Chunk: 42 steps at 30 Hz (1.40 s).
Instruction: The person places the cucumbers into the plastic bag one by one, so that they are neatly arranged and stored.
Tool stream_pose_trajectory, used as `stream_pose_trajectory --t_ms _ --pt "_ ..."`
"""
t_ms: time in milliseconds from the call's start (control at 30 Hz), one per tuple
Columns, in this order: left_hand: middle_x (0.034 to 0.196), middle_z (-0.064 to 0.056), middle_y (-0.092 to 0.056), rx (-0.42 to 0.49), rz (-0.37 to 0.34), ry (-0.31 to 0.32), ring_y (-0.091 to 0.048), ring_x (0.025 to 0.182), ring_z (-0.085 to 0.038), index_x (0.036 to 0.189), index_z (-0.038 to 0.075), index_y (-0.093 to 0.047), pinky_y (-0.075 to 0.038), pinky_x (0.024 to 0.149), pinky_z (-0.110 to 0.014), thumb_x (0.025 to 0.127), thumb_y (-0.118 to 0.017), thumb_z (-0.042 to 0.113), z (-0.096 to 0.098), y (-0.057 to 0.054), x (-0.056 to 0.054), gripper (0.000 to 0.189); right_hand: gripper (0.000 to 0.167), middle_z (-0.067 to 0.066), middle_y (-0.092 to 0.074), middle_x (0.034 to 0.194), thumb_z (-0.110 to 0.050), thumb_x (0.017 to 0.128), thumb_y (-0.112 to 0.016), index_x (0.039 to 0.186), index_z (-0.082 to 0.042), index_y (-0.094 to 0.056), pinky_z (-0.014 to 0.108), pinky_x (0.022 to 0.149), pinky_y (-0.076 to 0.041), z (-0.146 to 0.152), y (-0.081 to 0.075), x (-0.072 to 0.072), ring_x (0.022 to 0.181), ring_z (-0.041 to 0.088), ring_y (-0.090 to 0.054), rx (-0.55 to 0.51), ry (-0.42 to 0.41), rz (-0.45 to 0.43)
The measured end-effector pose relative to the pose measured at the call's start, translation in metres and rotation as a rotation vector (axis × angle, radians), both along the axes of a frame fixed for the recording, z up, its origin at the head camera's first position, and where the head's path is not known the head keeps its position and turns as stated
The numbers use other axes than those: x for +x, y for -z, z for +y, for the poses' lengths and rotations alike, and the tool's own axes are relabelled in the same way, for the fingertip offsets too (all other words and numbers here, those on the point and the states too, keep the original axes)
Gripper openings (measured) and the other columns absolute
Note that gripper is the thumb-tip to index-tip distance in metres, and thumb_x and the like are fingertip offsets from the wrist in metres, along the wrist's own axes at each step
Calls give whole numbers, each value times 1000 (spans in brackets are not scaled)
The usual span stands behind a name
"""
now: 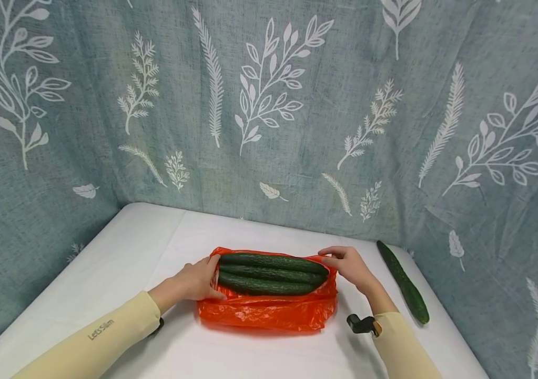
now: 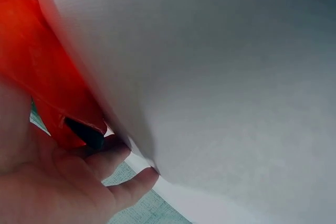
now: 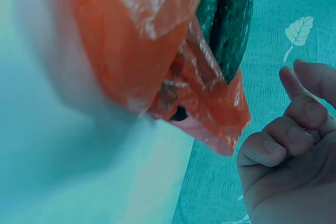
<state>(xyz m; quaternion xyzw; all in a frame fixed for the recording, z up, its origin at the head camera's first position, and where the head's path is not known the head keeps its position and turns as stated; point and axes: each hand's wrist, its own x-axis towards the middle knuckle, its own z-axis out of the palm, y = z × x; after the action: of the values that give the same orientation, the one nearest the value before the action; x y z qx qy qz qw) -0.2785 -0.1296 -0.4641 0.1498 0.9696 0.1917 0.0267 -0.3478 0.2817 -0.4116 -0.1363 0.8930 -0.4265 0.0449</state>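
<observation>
Several dark green cucumbers (image 1: 269, 275) lie side by side in the mouth of a red plastic bag (image 1: 269, 316) on the table. My left hand (image 1: 199, 280) holds the bag's left end, its thumb at the front and its fingers toward the back. In the left wrist view, the left hand (image 2: 63, 182) is against the red plastic, near a dark cucumber tip (image 2: 86, 132). My right hand (image 1: 351, 267) is at the bag's back right corner. The right wrist view shows the right hand (image 3: 294, 150) with loosely bent fingers, beside the bag and apart from it.
A single cucumber (image 1: 403, 284) lies by the right edge of the white table (image 1: 155, 247). Behind and at the sides hangs a blue-green curtain (image 1: 297, 173) with white leaf prints. A black wrist camera (image 1: 361, 323) sticks out from the right wrist.
</observation>
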Motion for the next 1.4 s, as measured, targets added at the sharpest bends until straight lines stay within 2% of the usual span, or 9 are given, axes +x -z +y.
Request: stream_pose_trajectory --t_ms 100,267,433,567,967,1400 --pt "142 -21 -53 2 0 -1 -56 127 -36 151 1 -32 -44 100 -59 72 -86 58 0 -1 1 112 28 20 -68 106 -26 98 -66 122 -12 -73 31 63 -43 6 0 1 82 22 -51 -3 28 -5" --pt "141 -19 -54 0 0 -3 -56 126 -35 150 2 -33 -44 99 -58 71 -85 59 -1 -2 2 111 32 14 -70 112 -27 98 -66 125 -11 -72 33 67 -45 16 0 2 86 20 -51 -8 61 -10" --pt "141 -20 -54 -1 2 -2 -56 126 -36 151 2 -32 -44 99 -59 72 -85 59 -2 -3 2 111 31 7 -63 91 -27 97 -66 123 -11 -72 30 61 -43 28 1 4 75 19 -47 -12 99 -6" --pt "142 -21 -53 -4 -1 -2 -56 127 -36 151 2 -31 -44 100 -59 73 -84 59 -2 -3 3 111 31 2 -58 88 -26 99 -64 125 -10 -71 30 61 -42 39 3 6 76 22 -47 6 118 -12" --pt "143 -20 -52 -14 5 1 -55 128 -35 152 3 -31 -44 101 -59 72 -84 61 0 0 2 112 36 3 -48 80 -26 100 -63 130 -8 -67 32 57 -40 71 -5 13 63 16 -42 24 202 -46" --pt "144 -21 -51 -16 -2 -2 -54 130 -36 152 1 -30 -43 102 -60 72 -84 60 1 0 2 113 45 1 -46 79 -36 102 -60 137 -9 -61 33 60 -40 110 2 17 64 15 -41 50 299 -65"
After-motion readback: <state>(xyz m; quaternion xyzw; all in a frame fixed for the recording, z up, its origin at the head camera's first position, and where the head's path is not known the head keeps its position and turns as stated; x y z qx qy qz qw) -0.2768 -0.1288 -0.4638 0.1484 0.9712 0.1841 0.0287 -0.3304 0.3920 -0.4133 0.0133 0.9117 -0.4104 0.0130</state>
